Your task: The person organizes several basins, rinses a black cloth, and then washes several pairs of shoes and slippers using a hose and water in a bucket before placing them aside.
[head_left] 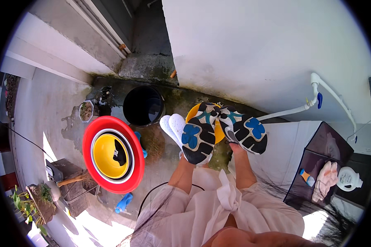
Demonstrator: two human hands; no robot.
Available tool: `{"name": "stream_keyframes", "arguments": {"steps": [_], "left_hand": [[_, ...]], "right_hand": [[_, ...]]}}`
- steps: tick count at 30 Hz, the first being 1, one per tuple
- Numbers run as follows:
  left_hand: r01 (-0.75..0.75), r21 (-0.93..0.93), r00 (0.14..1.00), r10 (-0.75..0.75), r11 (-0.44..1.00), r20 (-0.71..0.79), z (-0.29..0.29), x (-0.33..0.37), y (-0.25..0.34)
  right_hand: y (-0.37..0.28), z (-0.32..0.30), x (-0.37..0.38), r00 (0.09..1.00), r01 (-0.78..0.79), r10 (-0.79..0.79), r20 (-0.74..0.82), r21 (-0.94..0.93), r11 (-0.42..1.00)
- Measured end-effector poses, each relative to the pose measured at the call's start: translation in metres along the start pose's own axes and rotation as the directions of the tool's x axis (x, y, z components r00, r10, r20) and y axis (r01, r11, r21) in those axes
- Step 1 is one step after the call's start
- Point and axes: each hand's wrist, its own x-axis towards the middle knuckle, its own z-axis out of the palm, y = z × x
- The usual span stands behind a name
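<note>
My left hand (183, 157) is mostly hidden behind a sneaker (198, 133) and grips it, with the black, blue and white sole facing me. Two white, speckled, insole-like pieces (174, 126) stick out beside that shoe, and whether the same hand holds them I cannot tell. A matching sneaker (244, 131) is held by my right hand (235, 147), also sole toward me; its fingers are hidden behind the shoe. The toe or heel ends of both shoes meet in the middle. Behind them shows part of a yellow basin (192, 112).
Nested basins, the outermost red (90, 154), stand at left with a dark cloth (119, 153) in the yellow one. Beyond is a black bucket (143, 106). Blue slippers (123, 202) lie on the floor. Pink gloves (325, 181) and a white jug (349, 179) rest on the machine at right.
</note>
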Motion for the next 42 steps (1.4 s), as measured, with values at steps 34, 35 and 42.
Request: {"name": "stream_keyframes", "arguments": {"steps": [34, 35, 42], "left_hand": [[-0.031, 0.068, 0.907, -0.001, 0.997, 0.422, 0.166, -0.041, -0.097], [-0.034, 0.064, 0.900, 0.002, 0.997, 0.435, 0.166, -0.041, -0.100], [-0.059, 0.019, 0.876, 0.043, 0.998, 0.480, 0.144, -0.062, -0.084]], "right_hand": [[-0.089, 0.079, -0.103, 0.988, -0.045, 0.007, 0.153, 0.247, 0.968], [-0.090, 0.081, -0.103, 0.986, -0.042, 0.002, 0.169, 0.235, 0.971], [-0.055, 0.097, -0.125, 0.989, -0.116, 0.097, 0.115, 0.171, 0.978]]}}
